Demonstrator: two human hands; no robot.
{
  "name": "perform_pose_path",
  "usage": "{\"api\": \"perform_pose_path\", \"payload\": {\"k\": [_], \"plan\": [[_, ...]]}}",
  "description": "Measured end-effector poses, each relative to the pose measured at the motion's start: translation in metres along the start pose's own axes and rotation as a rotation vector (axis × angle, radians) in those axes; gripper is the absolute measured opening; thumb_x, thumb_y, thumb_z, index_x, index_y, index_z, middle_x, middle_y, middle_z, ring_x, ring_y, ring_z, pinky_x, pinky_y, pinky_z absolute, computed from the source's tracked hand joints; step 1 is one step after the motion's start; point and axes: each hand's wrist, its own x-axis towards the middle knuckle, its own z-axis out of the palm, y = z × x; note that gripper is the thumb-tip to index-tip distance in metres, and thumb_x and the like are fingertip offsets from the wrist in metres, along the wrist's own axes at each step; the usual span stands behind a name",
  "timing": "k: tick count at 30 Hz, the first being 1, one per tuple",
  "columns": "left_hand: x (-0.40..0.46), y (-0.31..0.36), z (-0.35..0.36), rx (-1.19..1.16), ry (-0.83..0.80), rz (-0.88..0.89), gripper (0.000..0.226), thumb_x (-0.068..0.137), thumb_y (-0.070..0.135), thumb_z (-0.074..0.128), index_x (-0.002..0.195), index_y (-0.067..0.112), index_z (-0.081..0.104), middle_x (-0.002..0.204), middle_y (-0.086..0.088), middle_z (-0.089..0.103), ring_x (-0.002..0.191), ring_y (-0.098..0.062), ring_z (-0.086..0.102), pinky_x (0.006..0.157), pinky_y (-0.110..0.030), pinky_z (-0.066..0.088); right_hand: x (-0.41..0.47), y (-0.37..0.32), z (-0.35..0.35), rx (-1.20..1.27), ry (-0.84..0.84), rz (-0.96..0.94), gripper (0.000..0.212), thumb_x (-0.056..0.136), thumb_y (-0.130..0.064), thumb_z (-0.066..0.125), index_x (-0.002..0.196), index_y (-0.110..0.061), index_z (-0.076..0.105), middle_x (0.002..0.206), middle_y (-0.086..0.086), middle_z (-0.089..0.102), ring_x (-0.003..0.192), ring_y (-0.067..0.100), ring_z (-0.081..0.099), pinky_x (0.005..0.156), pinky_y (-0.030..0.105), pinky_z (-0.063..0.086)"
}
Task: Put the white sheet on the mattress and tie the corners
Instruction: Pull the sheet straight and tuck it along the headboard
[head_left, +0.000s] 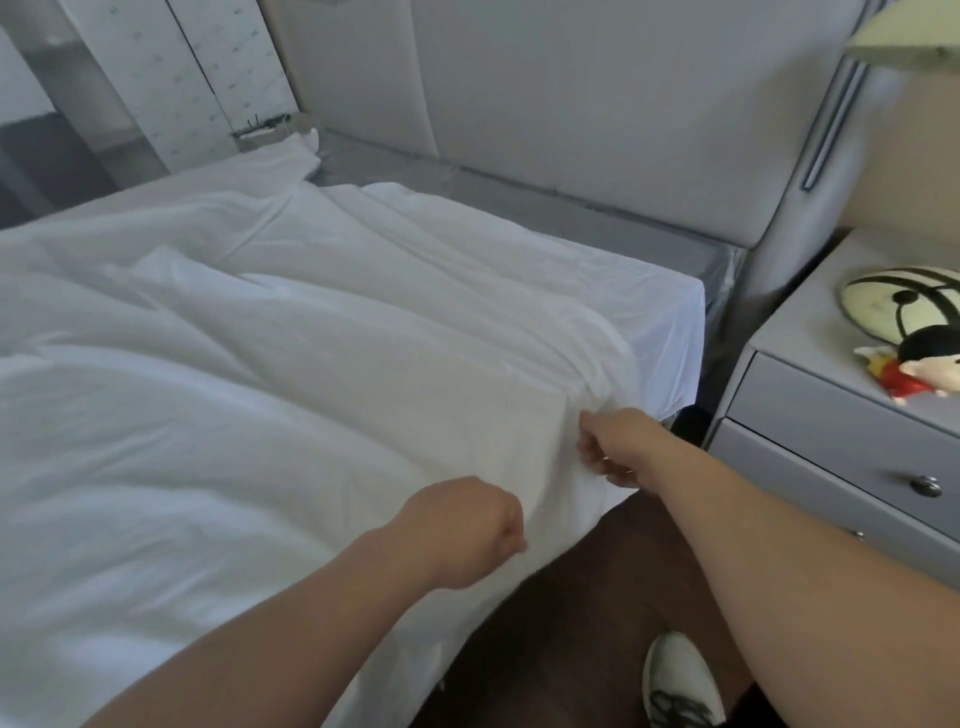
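A rumpled white sheet (291, 374) covers most of the mattress (519, 195), whose plastic-wrapped grey strip still shows along the headboard. The sheet hangs over the bed's right side. My right hand (615, 447) pinches a bunch of the sheet at that side edge, close to the head corner. My left hand (467, 525) is curled at the hanging edge a little nearer to me, fingers closed on the cloth, though the grip itself is hidden behind the knuckles.
A padded grey headboard (571, 88) stands behind the bed. A nightstand (852, 415) with drawers sits close on the right, bearing a round toy and a small doll (909, 369). Dark floor and my white shoe (680, 680) lie between bed and nightstand.
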Motion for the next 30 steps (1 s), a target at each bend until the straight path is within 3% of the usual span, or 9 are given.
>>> {"api": "perform_pose_path", "payload": {"k": [3,5,7,10,15,20,24,28,30], "plan": [[0.009,0.007,-0.014,-0.008,0.118,-0.009,0.026,0.105,0.043,0.047,0.114,0.029,0.067,0.105,0.006,0.069,0.099,-0.019,0.062,0.074,-0.032,0.046,0.007,-0.01,-0.017,0.148,0.207,-0.083,0.03,0.092,-0.033,0.048,0.075,-0.012,0.062,0.09,0.016,0.072,0.079,0.027,0.062,0.073,0.04,0.053],[0.018,0.007,-0.031,-0.02,0.145,-0.048,0.029,0.105,0.044,0.047,0.125,0.031,0.063,0.113,0.007,0.066,0.104,-0.017,0.062,0.081,-0.034,0.05,0.008,-0.021,-0.035,0.444,0.377,-0.078,0.031,0.089,-0.036,0.046,0.072,-0.014,0.06,0.085,0.011,0.069,0.074,0.025,0.055,0.068,0.041,0.048],[0.031,0.004,-0.053,0.016,0.137,-0.073,0.037,0.104,0.048,0.048,0.137,0.031,0.055,0.125,0.008,0.06,0.112,-0.017,0.061,0.088,-0.037,0.052,0.014,-0.027,-0.051,0.553,0.345,-0.01,0.034,0.093,-0.038,0.047,0.079,-0.01,0.063,0.077,0.005,0.063,0.066,0.021,0.048,0.06,0.034,0.04],[0.054,0.0,-0.084,0.063,0.138,-0.114,0.049,0.102,0.055,0.05,0.145,0.031,0.047,0.135,0.007,0.054,0.12,-0.018,0.058,0.095,-0.039,0.052,0.037,-0.038,-0.073,0.342,0.288,-0.005,0.053,0.099,-0.052,0.044,0.095,-0.004,0.067,0.085,0.007,0.066,0.069,0.022,0.051,0.067,0.036,0.044],[0.102,0.015,-0.085,0.101,0.024,-0.194,0.065,0.093,0.073,0.049,0.137,0.026,0.047,0.129,0.003,0.054,0.116,-0.022,0.059,0.086,-0.039,0.05,0.085,-0.068,-0.099,-0.003,0.239,0.006,0.075,0.097,-0.072,0.031,0.081,-0.004,0.06,0.089,0.014,0.068,0.077,0.032,0.062,0.072,0.037,0.051],[0.134,0.024,-0.06,0.282,0.073,-0.127,0.023,0.107,0.037,0.042,0.12,0.018,0.048,0.116,-0.003,0.061,0.1,-0.029,0.064,0.071,-0.034,0.04,0.131,-0.059,-0.086,-0.326,0.186,-0.164,0.051,0.107,-0.048,0.03,0.09,-0.012,0.061,0.096,0.006,0.063,0.093,0.025,0.06,0.085,0.034,0.046],[0.15,0.02,-0.068,0.361,0.073,-0.049,0.022,0.11,0.035,0.035,0.113,0.021,0.052,0.104,-0.002,0.062,0.096,-0.03,0.064,0.07,-0.034,0.035,0.146,-0.055,-0.1,-0.374,0.214,-0.238,0.04,0.108,-0.03,0.028,0.132,-0.012,0.055,0.116,0.008,0.058,0.097,0.023,0.051,0.082,0.033,0.043],[0.164,0.025,-0.074,0.395,0.136,-0.029,0.01,0.106,0.026,0.041,0.106,0.025,0.051,0.077,0.006,0.043,0.076,-0.026,0.053,0.066,-0.033,0.033,0.149,-0.065,-0.111,-0.522,0.244,-0.261,0.039,0.108,-0.03,0.028,0.113,-0.007,0.06,0.112,0.016,0.064,0.101,0.034,0.062,0.086,0.043,0.052],[0.175,0.033,-0.082,0.367,0.202,-0.052,0.01,0.105,0.024,0.041,0.095,0.024,0.042,0.071,0.005,0.035,0.071,-0.025,0.046,0.064,-0.034,0.032,0.155,-0.071,-0.128,-0.487,0.312,-0.24,0.037,0.108,-0.023,0.029,0.122,-0.004,0.058,0.12,0.021,0.062,0.11,0.038,0.061,0.089,0.044,0.05]]}}
